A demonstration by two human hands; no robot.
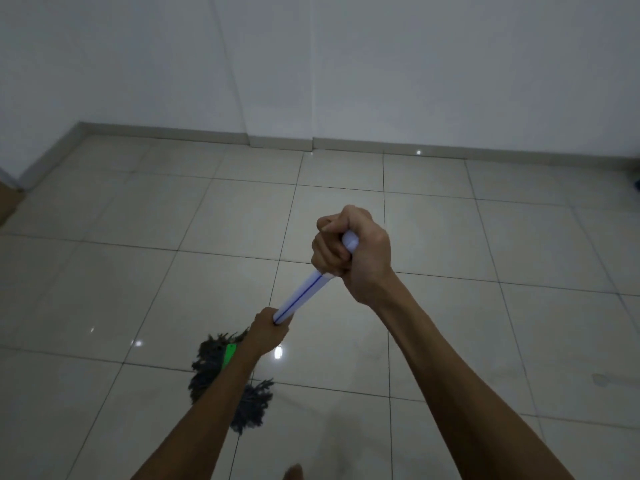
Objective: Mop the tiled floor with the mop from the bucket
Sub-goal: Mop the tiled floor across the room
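Both hands hold a white mop handle [303, 294] with a thin blue stripe. My right hand [349, 247] grips its top end, with the handle's tip showing between thumb and fingers. Lower down, my left hand [269, 331] grips the shaft. The grey string mop head [221, 372], with a green clamp piece, lies on the beige tiled floor [450, 244] below my left forearm, which hides its middle. The bucket is out of view.
A white wall with a grey skirting [173, 131] runs along the far edge of the floor and turns a corner at the left. A small blue object [636, 183] sits at the right edge. A bare toe [292, 472] shows at the bottom.
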